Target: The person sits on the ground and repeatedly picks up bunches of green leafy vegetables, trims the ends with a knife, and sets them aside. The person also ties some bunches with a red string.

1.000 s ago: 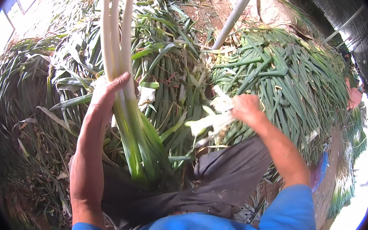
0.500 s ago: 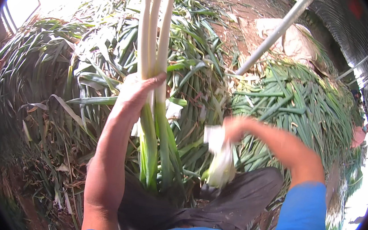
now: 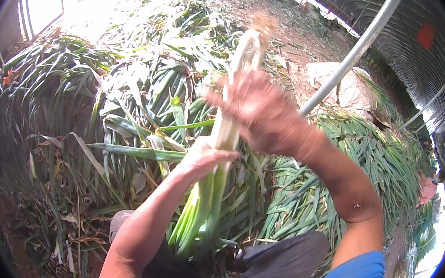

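Long-stalked onions (image 3: 225, 135) gripped in left hand (image 3: 202, 156), thumb across front, right hand (image 3: 261, 109) blurred before upper stalks, its grip unclear, white shafts slightly tilted, green leaves (image 3: 196, 215) below, brownish root ends (image 3: 264, 25) up.

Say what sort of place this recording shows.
Probably a farm shed or tunnel: a dark ribbed wall curves along the right, and heaps of long green leaves lie on a dirt floor.
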### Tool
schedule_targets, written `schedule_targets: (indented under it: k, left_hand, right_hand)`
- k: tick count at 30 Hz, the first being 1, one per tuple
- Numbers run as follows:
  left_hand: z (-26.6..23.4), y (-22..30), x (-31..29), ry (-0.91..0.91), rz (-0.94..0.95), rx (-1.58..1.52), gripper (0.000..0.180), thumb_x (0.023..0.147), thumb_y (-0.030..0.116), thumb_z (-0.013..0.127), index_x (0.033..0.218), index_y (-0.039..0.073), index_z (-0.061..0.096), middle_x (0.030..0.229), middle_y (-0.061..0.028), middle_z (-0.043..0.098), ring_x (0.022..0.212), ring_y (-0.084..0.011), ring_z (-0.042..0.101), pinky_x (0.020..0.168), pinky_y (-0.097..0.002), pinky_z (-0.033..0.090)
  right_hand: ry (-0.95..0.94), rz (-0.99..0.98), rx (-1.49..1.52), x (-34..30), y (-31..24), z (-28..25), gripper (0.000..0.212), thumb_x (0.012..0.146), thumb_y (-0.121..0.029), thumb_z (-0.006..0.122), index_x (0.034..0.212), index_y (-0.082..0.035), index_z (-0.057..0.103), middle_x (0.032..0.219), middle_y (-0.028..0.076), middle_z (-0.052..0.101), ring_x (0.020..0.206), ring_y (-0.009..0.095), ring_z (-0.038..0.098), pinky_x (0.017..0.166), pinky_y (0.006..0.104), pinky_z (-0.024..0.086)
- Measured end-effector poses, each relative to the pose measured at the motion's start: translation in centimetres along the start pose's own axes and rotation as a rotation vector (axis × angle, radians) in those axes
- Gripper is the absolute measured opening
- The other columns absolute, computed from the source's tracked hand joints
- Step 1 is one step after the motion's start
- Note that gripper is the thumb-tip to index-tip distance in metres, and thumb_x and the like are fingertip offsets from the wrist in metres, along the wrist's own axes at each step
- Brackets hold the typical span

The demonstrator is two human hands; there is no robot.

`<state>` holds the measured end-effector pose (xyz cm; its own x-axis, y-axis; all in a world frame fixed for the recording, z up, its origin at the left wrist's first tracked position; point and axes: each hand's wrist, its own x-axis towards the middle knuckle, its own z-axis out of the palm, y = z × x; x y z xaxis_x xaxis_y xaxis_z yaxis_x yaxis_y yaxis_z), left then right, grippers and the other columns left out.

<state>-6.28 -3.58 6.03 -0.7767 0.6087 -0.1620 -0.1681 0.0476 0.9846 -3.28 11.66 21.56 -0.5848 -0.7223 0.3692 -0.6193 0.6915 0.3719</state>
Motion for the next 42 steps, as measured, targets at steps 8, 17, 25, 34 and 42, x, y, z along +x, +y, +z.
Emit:
schedule_targets:
  k: [8, 17, 25, 34, 42]
  left_hand:
    - [6.5, 0.1, -1.4, -0.522, 0.108, 0.224, 0.05, 0.078, 0.029, 0.085, 0.114, -0.002, 0.069, 0.095, -0.0135, 0.072, 0.09, -0.0216, 0.067, 0.086, -0.0376, 0.051]
    - [3.4, -0.1, 1.7, 0.001, 0.459, 0.039, 0.048, 0.094, 0.033, 0.069, 0.126, -0.002, 0.066, 0.118, -0.0172, 0.071, 0.109, -0.0248, 0.067, 0.096, -0.0362, 0.052]
    - [-0.9, -1.1, 1.8, 0.663, 0.51, 0.166, 0.038, 0.098, 0.029, 0.064, 0.12, -0.002, 0.065, 0.113, -0.0153, 0.072, 0.103, -0.0237, 0.067, 0.094, -0.0339, 0.049]
    - [1.7, -4.4, 5.0, 0.396, 0.4, 0.171, 0.027, 0.093, 0.02, 0.069, 0.112, 0.002, 0.067, 0.101, -0.0076, 0.072, 0.09, -0.0155, 0.066, 0.081, -0.0293, 0.052]
    - [-3.3, -9.8, 12.9, 0.216, 0.472, 0.152, 0.03, 0.095, 0.029, 0.068, 0.111, 0.004, 0.069, 0.097, -0.0046, 0.065, 0.077, -0.0126, 0.059, 0.064, -0.0285, 0.045]
  right_hand:
    - [-0.54, -0.161, -0.177, -9.5, -1.0, -1.1, 0.065, 0.077, -0.015, 0.074, 0.137, -0.008, 0.051, 0.138, 0.02, 0.054, 0.124, 0.032, 0.056, 0.099, 0.0421, 0.045]
    - [-0.375, 0.044, -0.41, -17.2, 5.4, -10.2, 0.015, 0.087, -0.011, 0.063, 0.1, -0.006, 0.065, 0.082, 0.008, 0.064, 0.075, 0.024, 0.066, 0.072, 0.038, 0.051]
    - [-0.461, 0.92, -0.659, -28.2, 7.2, -21.8, 0.026, 0.081, -0.005, 0.059, 0.105, -0.007, 0.051, 0.091, 0.016, 0.066, 0.084, 0.038, 0.067, 0.071, 0.0475, 0.052]
    - [-0.349, 1.52, -0.444, -37.3, -5.3, -17.6, 0.031, 0.079, -0.012, 0.059, 0.11, -0.01, 0.056, 0.092, 0.022, 0.071, 0.089, 0.045, 0.068, 0.078, 0.0557, 0.051]
    - [-0.3, 1.884, -0.501, -46.1, -19.4, -22.5, 0.028, 0.081, -0.014, 0.057, 0.107, -0.005, 0.06, 0.095, 0.025, 0.071, 0.09, 0.045, 0.068, 0.081, 0.055, 0.053]
